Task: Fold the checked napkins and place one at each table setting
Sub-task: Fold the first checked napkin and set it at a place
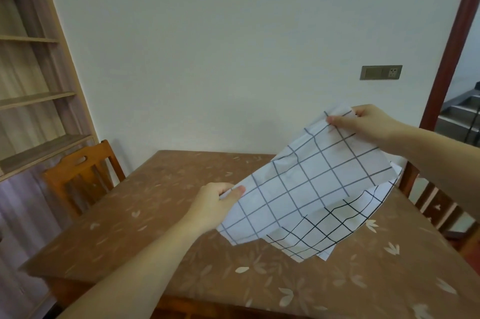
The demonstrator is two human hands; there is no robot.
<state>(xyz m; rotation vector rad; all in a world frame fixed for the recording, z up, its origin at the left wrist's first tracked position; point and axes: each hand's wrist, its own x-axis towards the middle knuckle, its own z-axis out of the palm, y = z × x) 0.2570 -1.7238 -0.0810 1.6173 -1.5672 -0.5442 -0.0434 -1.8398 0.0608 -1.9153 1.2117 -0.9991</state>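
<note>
A white napkin with a dark checked grid (306, 178) hangs spread in the air above the table. My left hand (217, 200) pinches its near left corner. My right hand (363, 121) grips the far upper corner, raised higher. Under the lifted napkin, another checked napkin (324, 230) lies flat on the table, partly hidden by the one I hold. The table (155, 214) wears a brown cover with pale leaf shapes.
A wooden chair (83, 175) stands at the table's left side, another chair (436, 201) at the right. Empty wooden shelves (31, 97) line the left wall. A doorway with stairs (462, 116) opens at the right. A wall socket (380, 72) sits above the table.
</note>
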